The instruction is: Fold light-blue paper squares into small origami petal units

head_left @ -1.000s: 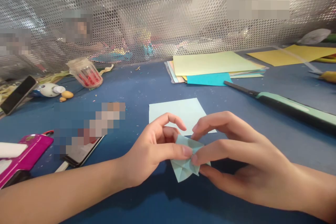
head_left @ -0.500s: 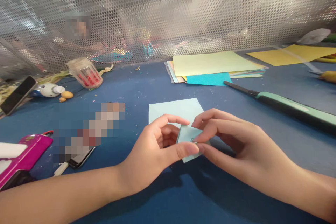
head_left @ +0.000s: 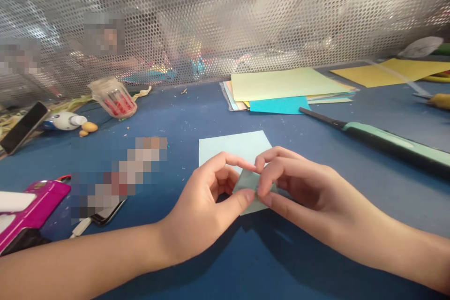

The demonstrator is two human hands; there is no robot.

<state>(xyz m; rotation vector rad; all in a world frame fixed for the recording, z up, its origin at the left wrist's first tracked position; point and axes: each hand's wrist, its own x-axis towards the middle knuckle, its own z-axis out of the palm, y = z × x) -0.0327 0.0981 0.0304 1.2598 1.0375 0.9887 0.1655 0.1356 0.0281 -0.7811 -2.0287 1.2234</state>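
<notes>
A small folded piece of pale blue paper [head_left: 248, 183] lies low over the blue table [head_left: 197, 117], pinched from both sides. My left hand [head_left: 207, 201] grips its left edge between thumb and forefinger. My right hand [head_left: 298, 192] presses its right side with curled fingers and thumb. Just behind the hands a flat square sheet of the same pale blue paper [head_left: 232, 147] rests on the table, partly hidden by my fingers.
A stack of coloured paper [head_left: 284, 88] lies at the back, yellow sheets [head_left: 390, 72] far right. Green-handled scissors [head_left: 379, 138] lie to the right. At left: a plastic jar [head_left: 113, 97], a phone [head_left: 23, 126], a pink tool [head_left: 31, 208]. Perforated metal screen [head_left: 225, 18] behind.
The folded paper was turned and flattened, going from a pointed shape held up to a smaller piece pressed low. Both hands drew closer together and slightly away from me.
</notes>
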